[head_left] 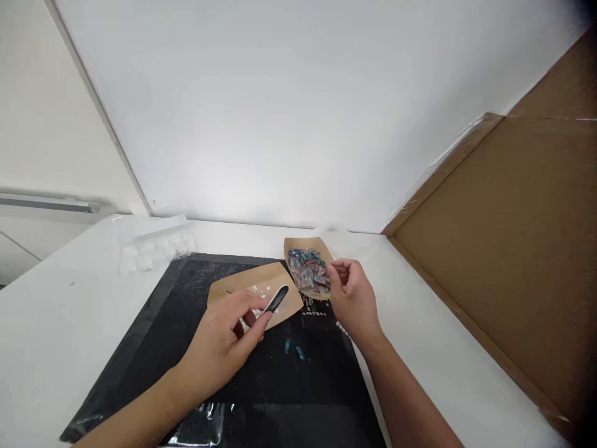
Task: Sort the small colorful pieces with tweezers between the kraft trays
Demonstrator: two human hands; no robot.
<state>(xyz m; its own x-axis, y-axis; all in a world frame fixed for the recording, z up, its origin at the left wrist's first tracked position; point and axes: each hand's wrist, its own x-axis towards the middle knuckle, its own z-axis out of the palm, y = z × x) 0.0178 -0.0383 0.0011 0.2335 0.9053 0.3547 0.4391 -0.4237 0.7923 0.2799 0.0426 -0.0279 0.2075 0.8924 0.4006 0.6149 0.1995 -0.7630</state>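
My left hand (pixel 233 333) pinches a small oblong black piece with a pale rim (pixel 277 299) between thumb and fingers. It is held over a brown paper tray (pixel 289 305) in which small white bits (pixel 255 289) lie. My right hand (pixel 353 297) has its fingers drawn together at the right edge of a second brown paper tray (pixel 296 244). Glossy teal, reddish and clear pieces (pixel 310 269) fill that tray. Whether these fingers hold a piece or just the tray's edge, I cannot make out. Two teal pieces (pixel 293 350) lie on the black mat (pixel 275 386) below.
Small pale strips (pixel 314 310) lie on the mat beside my right hand. A clear plastic box with compartments (pixel 152 252) stands at the back left of the white table (pixel 84 298). A white wall (pixel 261 124) rises behind, and a brown board (pixel 494 236) bounds the right side.
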